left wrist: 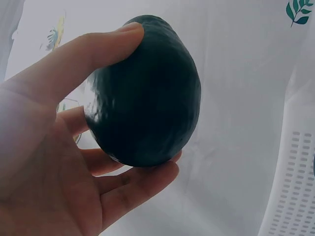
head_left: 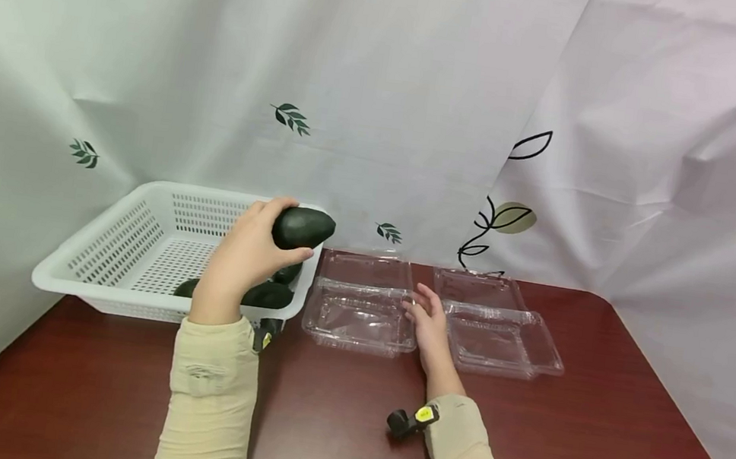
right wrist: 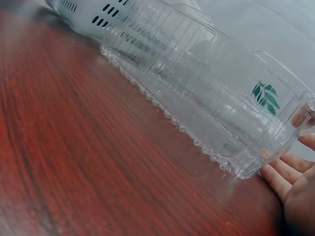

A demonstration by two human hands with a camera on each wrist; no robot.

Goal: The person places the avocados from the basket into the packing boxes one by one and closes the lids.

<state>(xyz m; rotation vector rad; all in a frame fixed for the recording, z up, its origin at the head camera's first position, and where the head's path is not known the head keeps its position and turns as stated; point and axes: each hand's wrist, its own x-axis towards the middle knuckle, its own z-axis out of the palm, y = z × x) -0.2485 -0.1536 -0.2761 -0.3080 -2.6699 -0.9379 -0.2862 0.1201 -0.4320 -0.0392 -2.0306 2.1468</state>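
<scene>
My left hand (head_left: 245,245) holds a dark green avocado (head_left: 302,228) in the air above the right side of a white plastic basket (head_left: 85,285). In the left wrist view the thumb lies across the avocado (left wrist: 152,98), with the fingers behind and beneath it. Several more dark avocados (head_left: 269,295) lie in the basket, partly hidden by the left hand and the rim. My right hand (head_left: 429,333) is at the right side of a clear plastic clamshell box (head_left: 359,324) with its lid raised. Its fingers are loosely extended, fingertips right at the box's corner (right wrist: 241,169).
A second clear clamshell box (head_left: 492,344) stands open to the right of the right hand. Both boxes and the basket sit on a reddish-brown wooden table (head_left: 331,416). Behind them hangs a pale curtain (head_left: 383,109) with leaf prints. A small black camera is strapped to each wrist.
</scene>
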